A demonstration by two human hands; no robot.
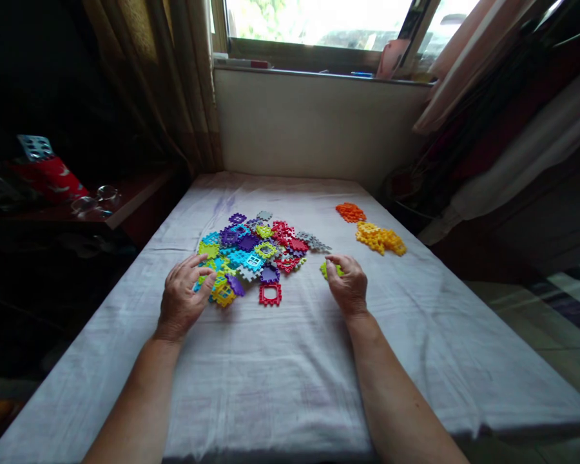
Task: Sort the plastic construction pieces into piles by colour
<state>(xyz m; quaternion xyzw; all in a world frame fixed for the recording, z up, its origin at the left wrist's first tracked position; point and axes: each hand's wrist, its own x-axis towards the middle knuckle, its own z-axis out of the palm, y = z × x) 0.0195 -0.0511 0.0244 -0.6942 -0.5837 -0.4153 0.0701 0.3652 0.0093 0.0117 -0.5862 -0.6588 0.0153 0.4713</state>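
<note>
My right hand pinches a lime-green interlocking plastic tile just above the cloth, right of the mixed pile. The fingers hide part of that tile. At the pile's left edge, my left hand has its fingers curved and apart, with nothing visibly gripped. Closest to its thumb are a yellow window tile and a purple tile. Turquoise, purple, lime, red and grey notched tiles overlap in the pile. A red square frame tile lies at its front, and grey tiles spread at its right.
Orange tiles and yellow tiles lie in separate heaps at the right on the white-covered table. Left of the table, a dark side surface holds glasses and a red patterned container. A wall and window stand behind.
</note>
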